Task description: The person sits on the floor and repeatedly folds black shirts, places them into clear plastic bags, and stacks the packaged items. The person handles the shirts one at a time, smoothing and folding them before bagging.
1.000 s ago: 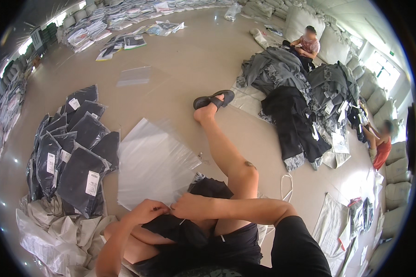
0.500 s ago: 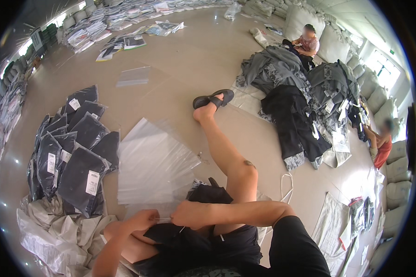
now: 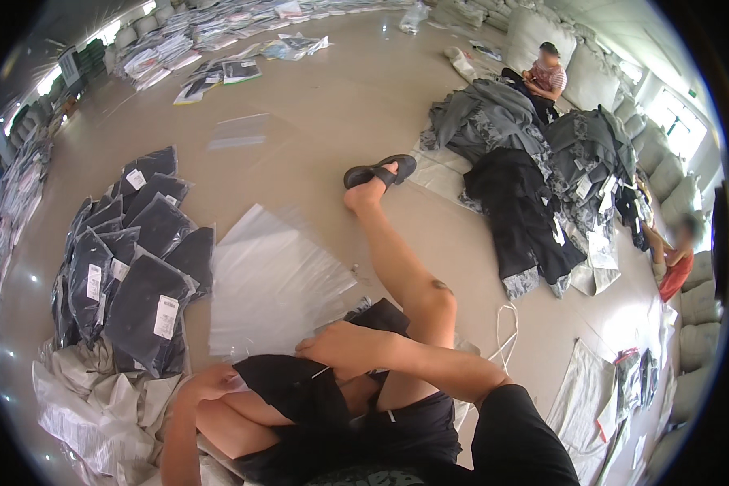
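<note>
A black garment (image 3: 296,389) lies bunched over my lap, with a short white cord on it. My right hand (image 3: 344,348) is closed on its upper edge, fingers curled downward. At the garment's left edge is my left hand (image 3: 212,382), its fingers curled and partly hidden; a bit of clear film shows by the fingertips, but what it grips cannot be made out. More dark cloth (image 3: 385,316) sits between my right hand and my bent leg. Just beyond my hands, a fanned stack of clear plastic bags (image 3: 267,279) lies on the floor.
Bagged dark garments with white labels (image 3: 142,304) are piled at left, beside crumpled pale sacking (image 3: 113,405). Loose grey and black clothes (image 3: 526,211) heap at right. One person (image 3: 547,77) sits behind that heap, another (image 3: 676,263) at far right. Clear bags (image 3: 239,131) lie farther off.
My hands were close together at a thin pale strip; now they are apart, the left lower and farther left. The black garment has been raised and spread between them.
</note>
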